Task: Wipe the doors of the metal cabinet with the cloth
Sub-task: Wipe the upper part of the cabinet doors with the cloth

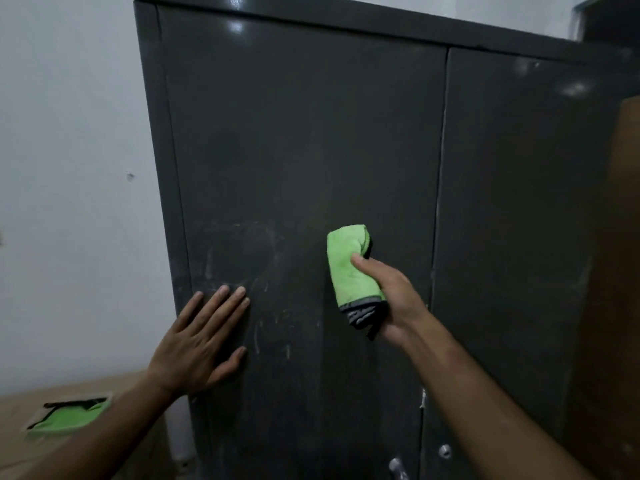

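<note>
No legible text, label, brand mark, number or sign found on any surface in view. The metal cabinet (311, 150) doors carry only scuffs and smears, none forming readable characters.

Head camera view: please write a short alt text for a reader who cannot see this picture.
A person's right hand holds a folded green cloth against the left door of a dark grey metal cabinet, while the left hand rests flat on the same door, which shows pale smudges and scratches. A second green cloth lies on a brown surface at the lower left.
</note>
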{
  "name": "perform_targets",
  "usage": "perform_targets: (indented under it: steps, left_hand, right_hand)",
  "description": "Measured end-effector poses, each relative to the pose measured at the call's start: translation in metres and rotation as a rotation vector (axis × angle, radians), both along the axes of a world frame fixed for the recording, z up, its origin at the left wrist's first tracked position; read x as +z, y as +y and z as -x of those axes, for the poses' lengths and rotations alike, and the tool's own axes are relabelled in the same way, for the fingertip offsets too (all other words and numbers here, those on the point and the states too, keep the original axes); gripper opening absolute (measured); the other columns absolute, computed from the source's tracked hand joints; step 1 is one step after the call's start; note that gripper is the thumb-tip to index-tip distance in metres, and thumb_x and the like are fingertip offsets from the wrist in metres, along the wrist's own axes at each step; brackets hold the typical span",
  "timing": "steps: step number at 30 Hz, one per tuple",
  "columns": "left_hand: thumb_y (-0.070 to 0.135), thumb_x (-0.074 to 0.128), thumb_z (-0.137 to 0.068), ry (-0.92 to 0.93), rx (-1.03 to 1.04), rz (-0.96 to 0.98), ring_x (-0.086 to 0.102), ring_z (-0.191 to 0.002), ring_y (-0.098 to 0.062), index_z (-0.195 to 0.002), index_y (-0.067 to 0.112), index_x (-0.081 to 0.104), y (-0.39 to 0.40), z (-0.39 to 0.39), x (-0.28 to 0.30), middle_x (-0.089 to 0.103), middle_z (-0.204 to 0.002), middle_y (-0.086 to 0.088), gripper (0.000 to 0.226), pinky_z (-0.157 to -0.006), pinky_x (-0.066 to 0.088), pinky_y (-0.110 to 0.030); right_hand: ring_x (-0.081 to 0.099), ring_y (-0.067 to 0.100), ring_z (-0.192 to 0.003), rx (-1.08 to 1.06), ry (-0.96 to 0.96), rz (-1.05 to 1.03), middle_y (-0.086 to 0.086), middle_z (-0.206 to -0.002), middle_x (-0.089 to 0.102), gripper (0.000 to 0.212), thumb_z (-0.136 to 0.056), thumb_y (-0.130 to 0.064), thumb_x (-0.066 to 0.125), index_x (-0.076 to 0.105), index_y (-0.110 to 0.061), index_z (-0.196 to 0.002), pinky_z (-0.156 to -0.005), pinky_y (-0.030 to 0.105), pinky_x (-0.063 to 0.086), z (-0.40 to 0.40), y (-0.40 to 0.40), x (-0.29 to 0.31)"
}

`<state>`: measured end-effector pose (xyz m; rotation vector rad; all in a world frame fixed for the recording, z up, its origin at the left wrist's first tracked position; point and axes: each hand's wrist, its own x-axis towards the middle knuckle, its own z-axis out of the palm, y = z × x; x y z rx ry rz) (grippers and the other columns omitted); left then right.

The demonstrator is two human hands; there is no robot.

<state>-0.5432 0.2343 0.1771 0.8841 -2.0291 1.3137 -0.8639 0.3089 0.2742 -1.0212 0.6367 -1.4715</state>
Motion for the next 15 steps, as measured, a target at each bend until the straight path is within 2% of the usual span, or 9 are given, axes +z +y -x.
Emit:
perform_targets:
  steps: [3,6,8,11,13,15]
  left_hand:
    - [0.055,0.05,-0.093,-0.003,-0.007,0.002,0.026,-0.152,-0.03,-0.152,0.005,0.04,-0.001,-0.001,0.0,0.031,-0.163,-0.013,0.078,-0.123,0.02,-0.051]
    - [0.055,0.051,-0.092,0.001,-0.012,0.014,0.026,-0.152,-0.03,-0.152,0.006,0.039,-0.002,-0.002,-0.001,0.031,-0.163,-0.013,0.079,-0.124,0.018,-0.05]
    - [0.054,0.052,-0.092,0.0,-0.013,0.02,0.027,-0.152,-0.03,-0.153,0.006,0.037,-0.002,-0.002,-0.001,0.031,-0.163,-0.013,0.079,-0.124,0.019,-0.05]
    - [0.054,0.052,-0.092,0.0,-0.014,0.025,0.027,-0.152,-0.029,-0.154,0.007,0.036,-0.003,-0.002,-0.002,0.03,-0.164,-0.012,0.08,-0.124,0.018,-0.05]
    - [0.054,0.052,-0.092,0.002,-0.013,0.025,0.027,-0.152,-0.029,-0.155,0.008,0.035,-0.004,-0.002,-0.003,0.029,-0.164,-0.011,0.08,-0.124,0.018,-0.05]
    - [0.054,0.053,-0.092,0.012,-0.017,0.025,0.027,-0.152,-0.028,-0.155,0.009,0.034,-0.004,-0.002,-0.003,0.029,-0.164,-0.01,0.08,-0.124,0.019,-0.05]
  right_hand:
    - [0.074,0.021,-0.079,-0.076,0.056,0.055,0.012,-0.095,0.075,0.016,-0.093,-0.01,0.063,0.069,-0.004,-0.107,-0.062,0.029,0.058,0.003,-0.004,-0.002]
    - [0.073,0.018,-0.085,-0.215,0.207,0.204,0.006,-0.097,0.076,0.014,-0.094,-0.007,0.063,0.069,-0.01,-0.105,-0.067,0.028,0.058,0.007,-0.013,0.008]
    - [0.072,0.014,-0.089,-0.371,0.421,0.347,0.002,-0.097,0.076,0.017,-0.095,-0.006,0.062,0.07,-0.013,-0.107,-0.075,0.031,0.058,0.01,-0.022,0.019]
    - [0.065,0.02,-0.109,-0.759,0.822,0.535,0.002,-0.115,0.07,0.038,-0.093,-0.014,0.065,0.061,-0.016,-0.131,-0.098,0.042,0.051,0.011,-0.039,0.027]
    - [0.061,0.024,-0.109,-1.015,0.822,0.608,0.002,-0.116,0.065,0.049,-0.089,-0.015,0.069,0.052,-0.019,-0.135,-0.098,0.043,0.049,0.006,-0.044,0.02]
    - [0.058,0.026,-0.106,-1.225,0.764,0.778,0.007,-0.121,0.057,0.036,-0.089,-0.007,0.068,0.053,-0.017,-0.12,-0.092,0.042,0.051,-0.007,-0.047,0.008]
